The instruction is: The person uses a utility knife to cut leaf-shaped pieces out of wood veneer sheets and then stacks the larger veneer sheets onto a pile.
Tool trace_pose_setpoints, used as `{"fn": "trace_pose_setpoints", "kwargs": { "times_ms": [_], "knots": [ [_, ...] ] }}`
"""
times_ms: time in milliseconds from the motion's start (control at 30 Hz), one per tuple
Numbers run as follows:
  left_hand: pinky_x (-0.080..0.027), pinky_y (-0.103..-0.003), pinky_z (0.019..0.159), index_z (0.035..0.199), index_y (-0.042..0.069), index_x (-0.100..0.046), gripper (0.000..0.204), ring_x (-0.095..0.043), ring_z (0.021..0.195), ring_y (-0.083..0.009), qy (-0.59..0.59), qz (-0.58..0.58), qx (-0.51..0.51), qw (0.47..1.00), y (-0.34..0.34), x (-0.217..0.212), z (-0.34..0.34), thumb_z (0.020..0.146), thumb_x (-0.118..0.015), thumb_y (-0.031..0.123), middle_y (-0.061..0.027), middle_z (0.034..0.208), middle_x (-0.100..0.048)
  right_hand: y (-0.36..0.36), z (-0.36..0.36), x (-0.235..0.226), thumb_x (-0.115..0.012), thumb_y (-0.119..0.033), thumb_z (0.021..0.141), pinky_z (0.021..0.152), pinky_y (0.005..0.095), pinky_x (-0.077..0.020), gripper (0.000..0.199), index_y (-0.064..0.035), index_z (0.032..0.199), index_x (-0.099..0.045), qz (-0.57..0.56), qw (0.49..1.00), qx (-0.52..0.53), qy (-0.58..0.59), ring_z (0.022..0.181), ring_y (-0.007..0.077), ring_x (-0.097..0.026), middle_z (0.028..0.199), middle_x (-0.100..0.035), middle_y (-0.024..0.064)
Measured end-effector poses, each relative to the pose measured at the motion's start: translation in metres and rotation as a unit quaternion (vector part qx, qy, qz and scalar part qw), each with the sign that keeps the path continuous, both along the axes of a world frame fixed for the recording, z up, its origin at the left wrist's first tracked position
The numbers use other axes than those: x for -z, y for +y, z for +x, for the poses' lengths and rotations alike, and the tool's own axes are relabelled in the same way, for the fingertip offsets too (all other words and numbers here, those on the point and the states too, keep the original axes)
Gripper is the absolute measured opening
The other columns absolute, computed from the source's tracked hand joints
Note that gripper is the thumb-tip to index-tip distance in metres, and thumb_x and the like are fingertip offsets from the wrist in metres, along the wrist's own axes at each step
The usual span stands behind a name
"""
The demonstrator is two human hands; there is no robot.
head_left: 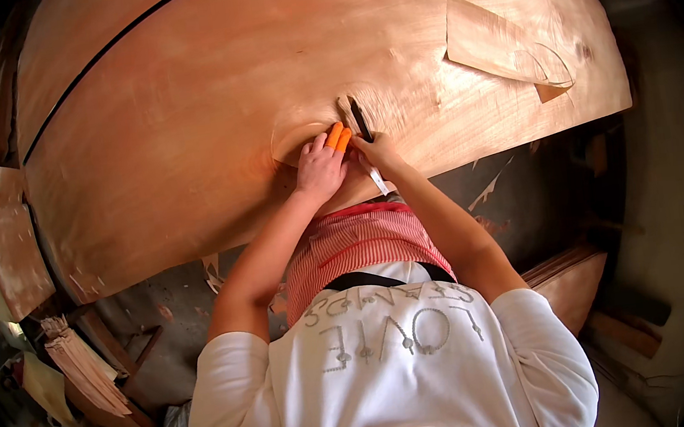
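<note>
A wide sheet of pale wood veneer [182, 139] lies before me. Near its front edge, my left hand [322, 168] rests with fingers stretched out over a small loose veneer piece [291, 141]. Two of its fingers wear orange finger covers. Close beside it, my right hand [379, 152] is closed round a slim knife [360, 117]; the black handle points away from me, and a pale, flat blade-like end shows below the hand, toward my body. A narrow strip of veneer [346, 107] lies by the handle. The exact contact of the blade end is unclear.
A larger loose veneer offcut [500, 42] lies at the sheet's right. Black lines cross the far part of the surface. Veneer strips [85, 365] are stacked at lower left, and a pile of sheets [565, 285] stands at lower right. Scraps litter the floor below the edge.
</note>
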State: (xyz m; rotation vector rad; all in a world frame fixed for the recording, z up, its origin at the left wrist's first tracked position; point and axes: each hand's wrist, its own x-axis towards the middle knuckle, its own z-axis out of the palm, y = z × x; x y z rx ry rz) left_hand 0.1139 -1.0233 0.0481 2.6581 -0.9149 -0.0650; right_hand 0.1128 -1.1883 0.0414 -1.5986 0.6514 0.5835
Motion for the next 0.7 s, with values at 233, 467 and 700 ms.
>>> {"fn": "trace_pose_setpoints", "kwargs": {
  "times_ms": [233, 467, 700],
  "knots": [
    [-0.037, -0.040, 0.087, 0.129, 0.022, -0.045, 0.068, -0.035, 0.119, -0.0290, 0.044, 0.102, 0.051, 0.993, 0.000, -0.022, -0.002, 0.070, -0.066, 0.047, -0.0120, 0.133, -0.040, -0.030, -0.057, 0.000, -0.058, -0.017, 0.083, 0.057, 0.0255, -0.0432, 0.020, 0.0013, 0.090, -0.061, -0.088, 0.988, -0.103, -0.071, 0.062, 0.0098, -0.054, 0.068, -0.060, 0.0059],
    [-0.037, -0.039, 0.086, 0.132, 0.024, -0.041, 0.077, -0.033, 0.120, -0.0305, 0.068, 0.162, 0.081, 0.981, 0.001, -0.023, 0.001, 0.065, -0.068, 0.051, -0.0157, 0.132, -0.040, -0.095, -0.036, -0.011, -0.057, -0.018, 0.084, 0.056, 0.0235, -0.0406, 0.019, 0.0000, 0.089, -0.061, -0.021, 0.981, -0.191, -0.006, 0.060, 0.0089, -0.051, 0.067, -0.059, 0.0023],
    [-0.027, -0.042, 0.103, 0.129, 0.011, -0.042, 0.063, -0.030, 0.127, -0.0281, 0.053, -0.096, -0.032, 0.993, 0.030, -0.006, -0.022, 0.075, -0.064, 0.036, -0.0136, 0.136, -0.035, -0.063, -0.042, -0.048, -0.061, -0.025, 0.085, 0.042, 0.0192, -0.0244, 0.020, -0.0045, 0.086, -0.061, 0.045, 0.990, -0.130, 0.020, 0.046, 0.0034, -0.035, 0.056, -0.044, -0.0045]
  ]
}}
